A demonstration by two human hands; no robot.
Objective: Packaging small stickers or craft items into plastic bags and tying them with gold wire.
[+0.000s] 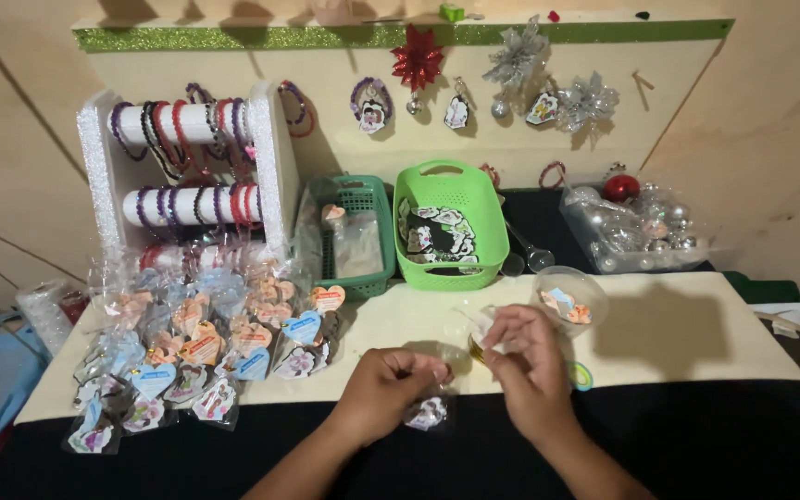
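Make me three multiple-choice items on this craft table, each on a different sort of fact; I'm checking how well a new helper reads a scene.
1. Where does the bright green basket stand?
A. right of the darker green basket
B. on top of the bracelet stand
C. on the black cloth by the hands

2. How many white rods bearing bracelets does the bracelet stand have?
A. one
B. two
C. four

3. What is the right hand doing?
A. lying flat and empty
B. pinching a small item in its fingertips
C. gripping the clear bowl

Answers: 1 A, the two baskets stand side by side; 2 B, one rod above the other; 3 B, its fingers close on a small pale piece.
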